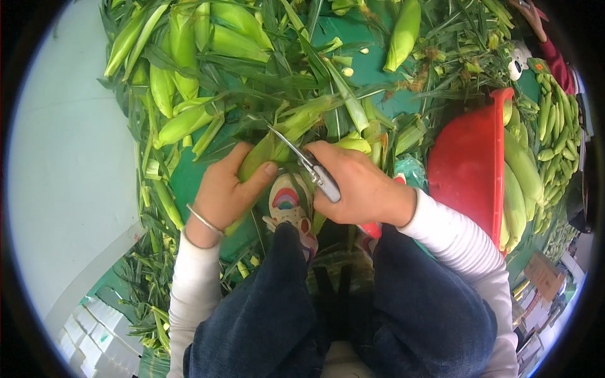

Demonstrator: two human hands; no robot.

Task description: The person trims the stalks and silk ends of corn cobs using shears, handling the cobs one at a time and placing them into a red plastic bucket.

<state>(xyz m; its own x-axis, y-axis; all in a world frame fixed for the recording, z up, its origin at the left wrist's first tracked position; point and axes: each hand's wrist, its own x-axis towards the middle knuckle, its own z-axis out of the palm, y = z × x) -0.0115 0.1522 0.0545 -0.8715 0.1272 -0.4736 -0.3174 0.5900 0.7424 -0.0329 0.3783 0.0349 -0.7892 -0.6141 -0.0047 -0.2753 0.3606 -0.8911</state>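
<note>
My left hand (238,182), with a bangle on its wrist, holds a green ear of corn in its husk (257,158) by the lower end. The ear slants up to the right, with silk and leaf tips at its far end. My right hand (359,182) grips the metal handle of pruning shears (326,182); their blades point up to the left and lie over the ear. Whether they touch it I cannot tell. Husked-in ears (184,125) and loose corn leaves (283,78) cover much of the green floor sheet (189,179) beyond my hands.
A red plastic basin (465,165) holding ears of corn stands tilted at my right. Past it lie piles of green pods (557,127) and a cardboard box (543,276). Another person's arm (557,61) shows at top right. A pale panel (75,141) stands at left.
</note>
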